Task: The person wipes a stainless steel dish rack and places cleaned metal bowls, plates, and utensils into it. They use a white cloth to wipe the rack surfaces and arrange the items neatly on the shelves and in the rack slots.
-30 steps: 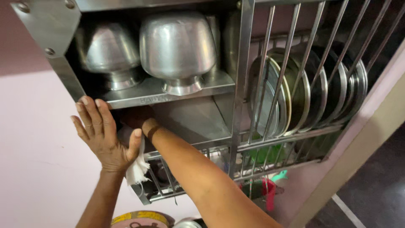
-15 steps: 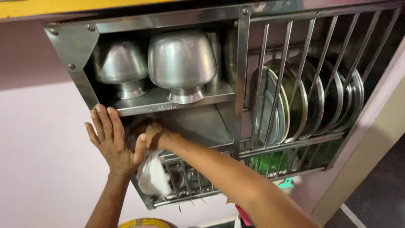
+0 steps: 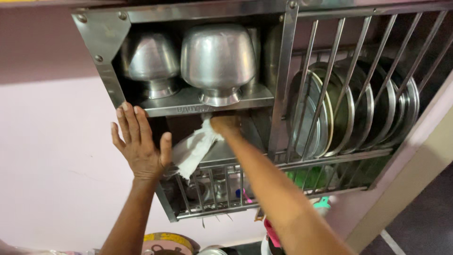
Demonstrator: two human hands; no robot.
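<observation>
Head view, looking up at a wall-mounted steel dish rack [image 3: 106, 56]. The right hand [image 3: 225, 125] is pushed in under the upper shelf [image 3: 188, 105], fingers closed around a white cloth [image 3: 193, 148], and the cloth trails down and out toward the rack's left front edge. The hand sits right below the shelf lip, so the cloth looks pressed to the underside of that shelf or to the back of the middle compartment; which of the 2 I cannot tell from here.

The left hand [image 3: 140, 146] is open, fingers spread flat, palm against the rack's left side frame, just beside the hanging end of the cloth. It grips nothing; it seems to brace.

On the upper shelf, 2 upturned steel pots [image 3: 218, 59] stand side by side, the nearer one directly over the right hand. To the right, a row of steel plates [image 3: 349, 108] stands on edge behind vertical bars. Below, a wire-bottomed tray [image 3: 212, 189] holds small items too dim to name.

As for progress, judging by position alone: the wiping is in the left middle compartment, well inside it. The steel all over gleams alike, so what is already wiped and what is left cannot be read.
</observation>
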